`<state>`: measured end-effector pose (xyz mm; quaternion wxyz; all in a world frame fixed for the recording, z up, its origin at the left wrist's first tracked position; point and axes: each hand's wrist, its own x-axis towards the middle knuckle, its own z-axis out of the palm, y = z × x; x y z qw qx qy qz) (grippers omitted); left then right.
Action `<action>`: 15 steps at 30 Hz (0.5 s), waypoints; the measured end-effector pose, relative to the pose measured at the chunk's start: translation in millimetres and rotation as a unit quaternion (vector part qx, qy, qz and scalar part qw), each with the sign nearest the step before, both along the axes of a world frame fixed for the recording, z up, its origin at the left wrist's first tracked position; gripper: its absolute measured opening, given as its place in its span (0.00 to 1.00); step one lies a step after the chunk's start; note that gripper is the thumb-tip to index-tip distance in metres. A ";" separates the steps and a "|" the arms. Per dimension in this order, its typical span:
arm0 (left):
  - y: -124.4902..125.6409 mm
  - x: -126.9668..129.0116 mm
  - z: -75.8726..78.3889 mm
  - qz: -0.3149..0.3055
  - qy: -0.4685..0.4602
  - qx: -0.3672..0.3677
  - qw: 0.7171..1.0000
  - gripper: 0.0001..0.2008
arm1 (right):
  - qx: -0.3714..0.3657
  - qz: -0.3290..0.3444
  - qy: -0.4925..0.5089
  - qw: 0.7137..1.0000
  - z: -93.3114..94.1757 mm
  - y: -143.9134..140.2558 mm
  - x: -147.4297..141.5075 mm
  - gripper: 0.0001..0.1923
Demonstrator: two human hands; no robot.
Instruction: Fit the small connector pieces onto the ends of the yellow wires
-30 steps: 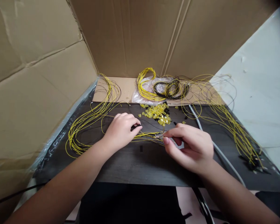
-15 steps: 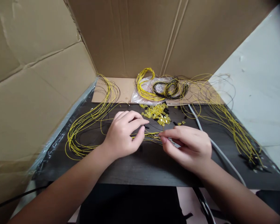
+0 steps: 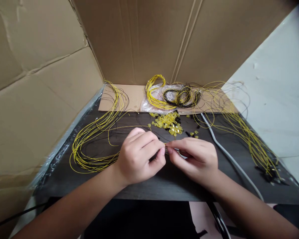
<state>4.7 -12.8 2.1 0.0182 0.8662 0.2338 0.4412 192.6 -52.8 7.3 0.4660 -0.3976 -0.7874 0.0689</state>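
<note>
Over the middle of the dark tabletop, my left hand (image 3: 142, 154) and my right hand (image 3: 194, 156) meet at the fingertips. The right thumb and forefinger pinch the end of a thin wire (image 3: 165, 145). My left thumb and forefinger are closed at the same spot; what lies between them is too small and covered to name. A bundle of yellow and black wires (image 3: 76, 149) loops on the left and runs in under my left hand. Just beyond the fingers is a pile of small clear-yellow plastic pieces (image 3: 168, 119), with black pieces among them.
Coiled yellow wires (image 3: 151, 94) and black wires (image 3: 181, 96) rest on a plastic bag at the back. More yellow wires with black ends (image 3: 269, 166) spread along the right. A grey cable (image 3: 229, 154) crosses the table. Cardboard walls (image 3: 151, 39) stand behind and left.
My left hand has moved right and slightly nearer to me, its thumb and forefinger closing until they meet the right fingertips. My right hand has shifted slightly left, still pinching.
</note>
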 end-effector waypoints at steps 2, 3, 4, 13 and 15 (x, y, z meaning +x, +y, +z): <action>1.5 -1.4 -0.4 0.020 0.028 0.046 0.998 0.02 | 0.004 -0.010 -0.009 1.000 -2.4 0.9 -0.5 0.05; 2.1 -2.2 -0.1 0.030 0.044 0.072 0.996 0.01 | 0.007 -0.015 -0.014 1.000 -3.8 1.4 -0.6 0.05; 2.6 -3.0 0.4 0.039 0.060 0.100 0.992 0.01 | 0.009 -0.018 -0.019 1.000 -5.1 1.8 -0.7 0.04; 2.2 -6.2 2.6 0.050 0.107 0.226 0.967 0.03 | -0.022 -0.002 -0.030 0.999 -9.7 -1.5 -3.5 0.04; 1.8 -5.2 1.5 0.056 0.105 0.210 0.970 0.02 | -0.012 -0.010 -0.035 0.999 -9.4 -2.5 -3.7 0.04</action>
